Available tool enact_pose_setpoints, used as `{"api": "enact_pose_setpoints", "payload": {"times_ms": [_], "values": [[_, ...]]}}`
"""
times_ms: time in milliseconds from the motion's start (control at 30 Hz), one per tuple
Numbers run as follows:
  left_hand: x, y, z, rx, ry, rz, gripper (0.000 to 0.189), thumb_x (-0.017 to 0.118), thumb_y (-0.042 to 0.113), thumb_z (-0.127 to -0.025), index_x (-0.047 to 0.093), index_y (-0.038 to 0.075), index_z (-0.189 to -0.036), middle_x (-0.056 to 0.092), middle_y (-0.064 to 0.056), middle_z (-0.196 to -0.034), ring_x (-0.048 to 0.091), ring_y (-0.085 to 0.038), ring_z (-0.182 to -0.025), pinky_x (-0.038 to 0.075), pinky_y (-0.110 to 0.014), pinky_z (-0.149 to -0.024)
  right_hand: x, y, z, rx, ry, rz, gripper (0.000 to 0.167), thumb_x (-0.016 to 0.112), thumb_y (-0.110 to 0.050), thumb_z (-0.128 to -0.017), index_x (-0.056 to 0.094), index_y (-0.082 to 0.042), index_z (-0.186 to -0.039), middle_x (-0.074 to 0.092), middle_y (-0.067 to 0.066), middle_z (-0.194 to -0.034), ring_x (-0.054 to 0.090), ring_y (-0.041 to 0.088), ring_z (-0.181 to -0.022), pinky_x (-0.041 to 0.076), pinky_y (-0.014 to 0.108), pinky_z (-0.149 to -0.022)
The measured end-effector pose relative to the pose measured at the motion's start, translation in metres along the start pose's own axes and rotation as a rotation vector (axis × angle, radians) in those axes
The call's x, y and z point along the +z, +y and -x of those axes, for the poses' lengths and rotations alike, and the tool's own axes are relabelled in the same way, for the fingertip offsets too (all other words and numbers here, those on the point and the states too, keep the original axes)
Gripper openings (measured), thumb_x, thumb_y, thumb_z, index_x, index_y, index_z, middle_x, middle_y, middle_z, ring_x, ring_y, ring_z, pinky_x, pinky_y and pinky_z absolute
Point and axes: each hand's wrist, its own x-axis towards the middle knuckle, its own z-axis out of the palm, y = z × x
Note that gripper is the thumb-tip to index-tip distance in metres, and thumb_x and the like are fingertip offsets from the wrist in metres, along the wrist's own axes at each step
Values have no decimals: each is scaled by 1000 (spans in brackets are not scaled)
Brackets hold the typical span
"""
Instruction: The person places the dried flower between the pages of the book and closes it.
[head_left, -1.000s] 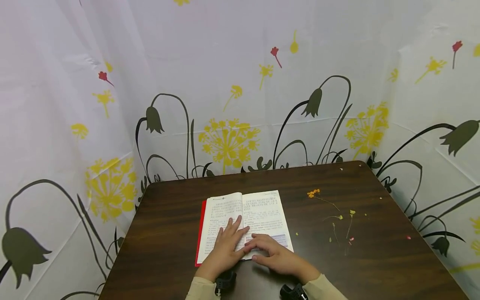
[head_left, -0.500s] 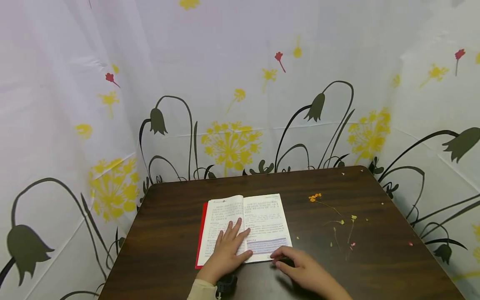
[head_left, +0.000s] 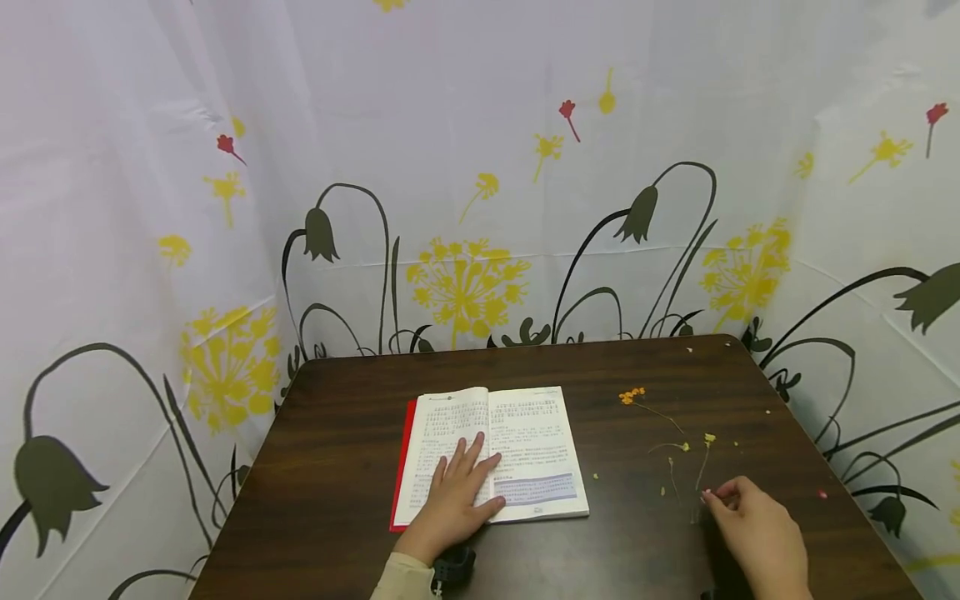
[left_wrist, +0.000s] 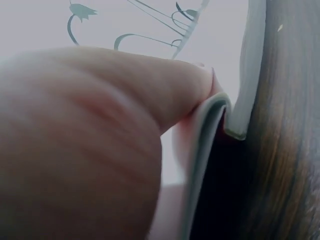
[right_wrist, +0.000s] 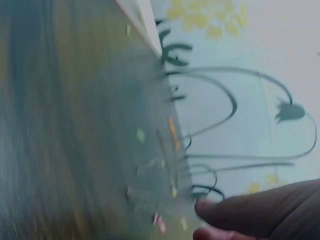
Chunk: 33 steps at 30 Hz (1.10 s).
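A book with a red cover [head_left: 536,442] lies open on the dark wooden table. My left hand [head_left: 453,504] rests on its left page, fingers spread; in the left wrist view the thumb [left_wrist: 170,87] presses by the page fold. Off to the right, my right hand [head_left: 761,533] hangs low over the table, thumb and index finger close together beside a small pink flower [right_wrist: 159,222]. That flower lies apart from the fingertips in the blurred right wrist view. Close by are thin dried stems with yellow heads [head_left: 709,438].
Farther back lies an orange flower [head_left: 632,396] on a long stem. Small petals dot the table [head_left: 330,467], among them a pink one [head_left: 822,495] at the right. A white curtain [head_left: 450,100] printed with flowers hangs behind the table.
My right hand has left the book's lower edge and moved right to the small dried flowers. The left hand stays on the page, and the book's right page is uncovered.
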Motion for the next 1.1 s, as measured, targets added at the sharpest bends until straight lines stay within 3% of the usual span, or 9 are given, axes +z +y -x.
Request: {"api": "enact_pose_setpoints", "payload": {"times_ms": [100, 200, 333, 533, 867, 1100], "values": [[0, 0, -2, 2, 1, 1, 69, 76, 45, -98, 56, 20, -160, 22, -11, -184, 13, -45, -171, 10, -80, -129, 3, 8, -7, 21, -47, 26, 55, 69, -59, -102, 73, -6, -114, 78, 5, -95, 69, 21, -76, 51, 43, -60], [1, -1, -1, -5, -4, 2, 69, 75, 46, -98, 56, 20, -160, 20, -10, -184, 12, -45, -171, 9, -80, -129, 10, 6, -9, 27, -79, 45, 59, 72, -64, -98, 71, -7, -113, 78, 9, -94, 69, 25, -74, 51, 45, -58], [3, -2, -1, -17, -9, 5, 70, 74, 46, -99, 55, 21, -161, 19, -8, -184, 10, -43, -171, 8, -78, -130, 13, 1, -9, 27, -77, 65, 47, 77, -52, -99, 69, -7, -110, 78, 13, -92, 71, 30, -73, 52, 49, -58], [3, -2, -2, -18, -2, 7, 70, 74, 45, -99, 55, 21, -161, 20, -8, -184, 10, -42, -172, 8, -77, -131, 4, 2, -10, 35, -61, 83, 27, 74, -35, -102, 74, -8, -109, 80, 20, -103, 75, 39, -83, 55, 55, -63], [3, -2, -3, -26, -7, 2, 70, 74, 47, -99, 54, 22, -161, 19, -7, -185, 9, -41, -172, 7, -77, -131, 4, 11, -14, 15, -69, 87, 19, 68, -28, -102, 74, -9, -102, 75, 14, -90, 66, 28, -74, 52, 54, -64], [3, -2, -3, -28, -6, 9, 70, 75, 47, -98, 54, 23, -161, 18, -6, -185, 8, -41, -172, 6, -77, -131, 11, 19, -18, -6, -4, 31, 24, 62, -29, -104, 72, -7, -105, 71, 6, -83, 61, 23, -69, 49, 47, -60]]}}
